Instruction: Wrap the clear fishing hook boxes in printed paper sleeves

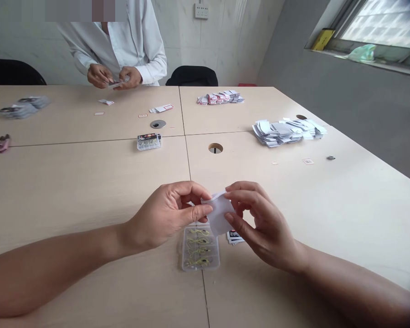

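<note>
A small white paper (221,217) is held up between both hands, its top edge folded over. My left hand (171,212) pinches its left side between thumb and fingers. On the right side, my right hand (263,223) grips it with the thumb in front and the fingers at the top edge. Below the paper lies a clear plastic box (201,250) with several compartments holding yellow-green cords and dark bits, perhaps fishing hooks. Its upper end is partly covered by the paper and my left hand. Black-and-white printed cards (234,237) lie beside the box, partly hidden.
A white paper pile (287,132) and red-edged cards (220,97) lie toward the back right. A second clear box (149,141) stands mid-table near a table hole (215,148). Across the table, a person in a white shirt (123,41) handles a small packet. Pink-handled snips (3,143) lie left.
</note>
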### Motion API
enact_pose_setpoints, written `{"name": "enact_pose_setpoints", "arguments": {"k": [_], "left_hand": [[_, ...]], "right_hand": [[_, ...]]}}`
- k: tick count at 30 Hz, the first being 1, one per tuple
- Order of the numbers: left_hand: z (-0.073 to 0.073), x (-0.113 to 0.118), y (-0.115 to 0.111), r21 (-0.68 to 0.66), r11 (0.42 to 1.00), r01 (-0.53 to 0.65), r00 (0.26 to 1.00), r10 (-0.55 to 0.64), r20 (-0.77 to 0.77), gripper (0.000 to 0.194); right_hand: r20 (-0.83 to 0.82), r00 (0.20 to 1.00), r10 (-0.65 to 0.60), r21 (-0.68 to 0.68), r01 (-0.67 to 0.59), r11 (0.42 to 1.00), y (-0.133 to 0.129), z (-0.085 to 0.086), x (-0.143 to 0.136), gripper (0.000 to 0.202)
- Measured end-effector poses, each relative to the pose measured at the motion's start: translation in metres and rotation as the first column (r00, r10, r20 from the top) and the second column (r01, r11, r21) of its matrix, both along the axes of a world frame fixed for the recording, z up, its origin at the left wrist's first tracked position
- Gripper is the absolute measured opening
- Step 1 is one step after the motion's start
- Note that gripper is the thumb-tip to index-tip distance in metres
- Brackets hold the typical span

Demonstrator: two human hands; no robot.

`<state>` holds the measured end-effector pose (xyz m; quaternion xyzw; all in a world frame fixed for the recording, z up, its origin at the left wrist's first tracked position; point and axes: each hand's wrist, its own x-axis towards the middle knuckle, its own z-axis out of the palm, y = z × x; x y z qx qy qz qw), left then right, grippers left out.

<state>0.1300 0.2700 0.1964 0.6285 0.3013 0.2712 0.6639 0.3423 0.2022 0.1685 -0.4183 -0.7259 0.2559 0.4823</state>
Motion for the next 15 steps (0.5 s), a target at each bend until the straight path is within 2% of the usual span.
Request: {"name": "enact_pose_setpoints", "arguments": {"k": [3,5,7,10,15], "left_hand": [[-0.0020,-0.0007,-0.0032,0.029,0.999,-0.042,0.997,0.040,0.061,0.012],[-0.0027,-0.0021,-0.0057,0.041,0.998,-0.051,0.997,0.049,0.052,0.016],[-0.0028,-0.0036,-0.0075,0.049,0.998,-0.050,0.999,0.049,0.021,0.017],[-0.0021,-0.0050,-0.0082,0.042,0.999,-0.012,1.000,0.013,-0.018,0.020],[-0.0017,-0.0048,-0.0051,-0.128,0.980,0.154,0.985,-0.163,-0.062,0.031]], "right_hand": [[-0.070,0.993,-0.091,-0.146,0.080,0.986,-0.0003,0.0019,-0.0013,0.027],[-0.088,0.994,-0.069,-0.291,0.040,0.956,-0.0004,0.0043,-0.0018,0.018],[-0.091,0.996,-0.018,-0.393,-0.019,0.919,-0.0006,0.0067,-0.0024,0.026],[-0.077,0.997,-0.006,-0.391,-0.025,0.920,-0.0009,0.0091,-0.0037,0.029],[-0.005,1.000,-0.018,-0.314,0.015,0.949,-0.0010,0.0098,-0.0046,0.017]]}}
